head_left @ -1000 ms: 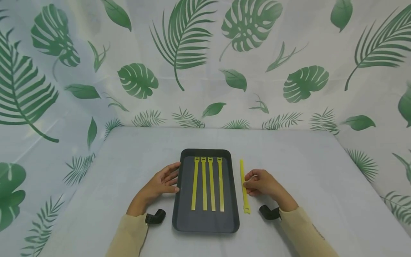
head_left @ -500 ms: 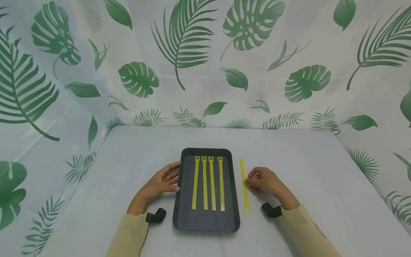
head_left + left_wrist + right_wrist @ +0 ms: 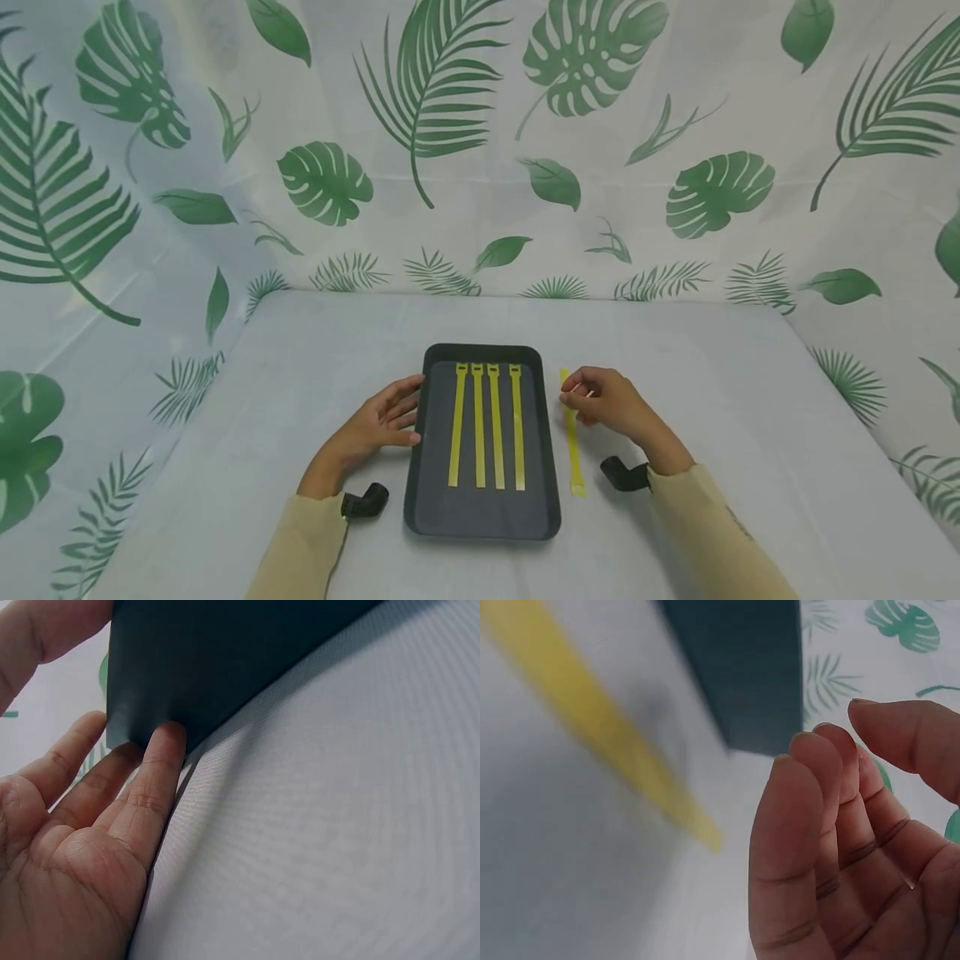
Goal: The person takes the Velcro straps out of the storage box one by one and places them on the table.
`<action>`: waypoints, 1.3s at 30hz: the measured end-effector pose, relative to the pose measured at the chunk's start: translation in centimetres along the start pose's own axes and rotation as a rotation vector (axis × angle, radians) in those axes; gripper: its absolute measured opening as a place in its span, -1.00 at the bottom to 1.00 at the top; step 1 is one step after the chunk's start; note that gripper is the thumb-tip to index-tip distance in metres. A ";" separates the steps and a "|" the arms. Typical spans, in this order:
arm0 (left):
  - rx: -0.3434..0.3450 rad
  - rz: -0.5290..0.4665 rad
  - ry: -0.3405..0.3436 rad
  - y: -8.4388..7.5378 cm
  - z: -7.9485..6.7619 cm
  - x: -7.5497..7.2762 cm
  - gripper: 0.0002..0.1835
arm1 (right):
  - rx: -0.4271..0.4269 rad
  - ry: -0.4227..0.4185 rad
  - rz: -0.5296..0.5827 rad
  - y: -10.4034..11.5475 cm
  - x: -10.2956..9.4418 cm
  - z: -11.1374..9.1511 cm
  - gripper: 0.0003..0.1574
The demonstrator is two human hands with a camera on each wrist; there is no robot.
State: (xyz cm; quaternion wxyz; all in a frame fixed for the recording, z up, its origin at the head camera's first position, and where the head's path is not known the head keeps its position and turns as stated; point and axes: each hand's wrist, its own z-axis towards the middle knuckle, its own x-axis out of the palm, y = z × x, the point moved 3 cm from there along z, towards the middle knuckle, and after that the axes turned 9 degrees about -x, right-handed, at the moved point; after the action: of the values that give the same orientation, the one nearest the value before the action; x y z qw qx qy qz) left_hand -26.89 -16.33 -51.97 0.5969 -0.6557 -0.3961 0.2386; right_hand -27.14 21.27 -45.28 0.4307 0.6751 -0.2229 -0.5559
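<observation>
Several yellow slotted cable ties (image 3: 479, 433) lie side by side, lengthwise, in a dark grey rectangular tray (image 3: 482, 518). My left hand (image 3: 366, 429) is at the tray's left side. In the left wrist view its extended fingers touch the tray's outer wall (image 3: 210, 667). One more yellow cable tie (image 3: 574, 458) lies on the table along the tray's right side, slotted end toward me. Over its far end hovers my right hand (image 3: 611, 404), hiding part of it. The right wrist view shows that hand's fingers loosely bent, thumb apart, nothing between them, beside the blurred tie (image 3: 604, 727).
The table (image 3: 712, 375) has a white cover, and a white curtain (image 3: 465, 183) with green leaf prints hangs behind and at both sides. A black wrist camera (image 3: 366, 502) sits on the left wrist, another camera (image 3: 624, 473) on the right.
My right hand has let go of the loose cable tie and moved away from me along it, to its far end. The left hand stays at the tray.
</observation>
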 end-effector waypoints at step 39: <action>0.003 -0.014 0.003 0.2 0.2 -0.4 0.12 | -0.458 0.287 -0.097 5.5 6.5 6.7 -0.78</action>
State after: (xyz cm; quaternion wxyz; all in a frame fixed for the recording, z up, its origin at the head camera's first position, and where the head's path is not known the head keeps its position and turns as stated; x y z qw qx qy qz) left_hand -27.27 -16.51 -52.28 0.6001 -0.6522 -0.3996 0.2341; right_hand -30.61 11.07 -44.39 0.5723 0.6417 0.0046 -0.5106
